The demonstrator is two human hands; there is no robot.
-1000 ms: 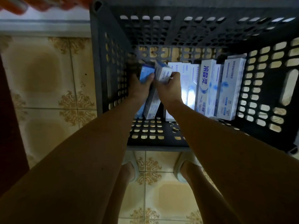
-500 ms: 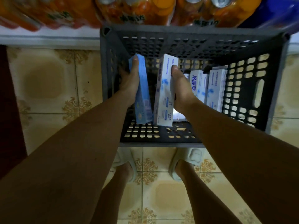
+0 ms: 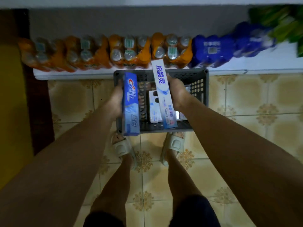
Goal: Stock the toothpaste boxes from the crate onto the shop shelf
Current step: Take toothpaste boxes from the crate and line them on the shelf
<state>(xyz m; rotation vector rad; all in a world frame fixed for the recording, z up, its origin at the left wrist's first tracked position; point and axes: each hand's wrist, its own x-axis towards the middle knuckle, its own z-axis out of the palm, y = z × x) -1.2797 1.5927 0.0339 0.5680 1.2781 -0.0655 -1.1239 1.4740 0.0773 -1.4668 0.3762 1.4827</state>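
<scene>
A grey plastic crate stands on the tiled floor just in front of my feet. My left hand grips a blue toothpaste box by its side, held above the crate's left edge. My right hand grips a white toothpaste box with blue lettering, held lengthwise over the crate's middle. More white toothpaste boxes lie inside the crate, partly hidden by the held boxes and my right hand.
A low white shelf runs behind the crate, carrying orange drink-can packs, blue packs and green packs at far right. A dark upright and yellow surface stand at left. Patterned floor tiles surround my sandalled feet.
Both hands have lifted their boxes up out of the crate. The view has pulled back and risen, so the crate looks smaller and the shelf with drink packs has come into sight.
</scene>
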